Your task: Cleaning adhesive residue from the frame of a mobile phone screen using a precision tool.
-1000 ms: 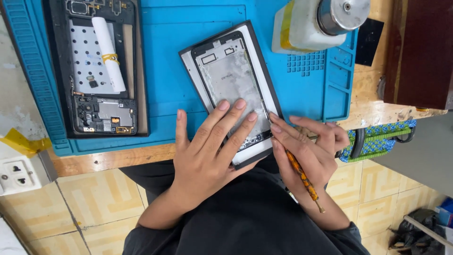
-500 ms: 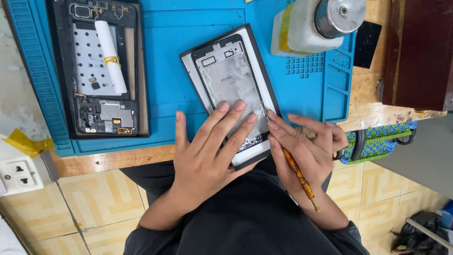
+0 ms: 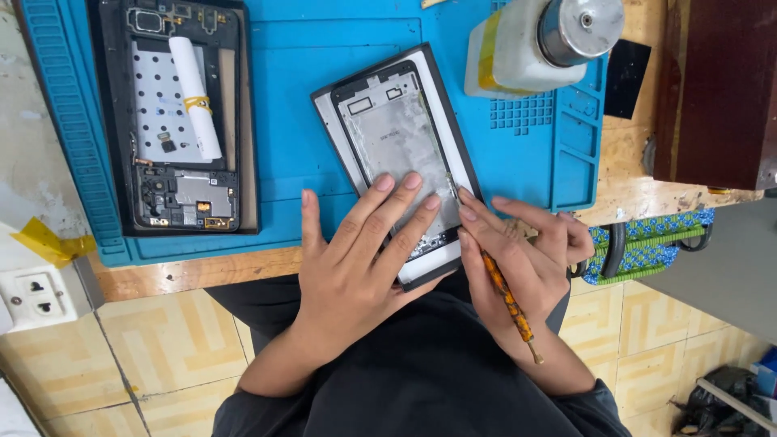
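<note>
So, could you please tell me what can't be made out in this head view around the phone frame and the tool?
- Tip of the orange tool: hidden by the right hand at the frame's edge.
- Lower end of the phone frame: covered by the left hand.
- Second opened phone: top cut off by the picture edge; its small parts are too small to tell.
- White bottle: top cut off.

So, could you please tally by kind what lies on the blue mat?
Phone frames: 2, one under the left hand at, one opened at
Bottles: 1, white with metal cap
Total: 3
</note>
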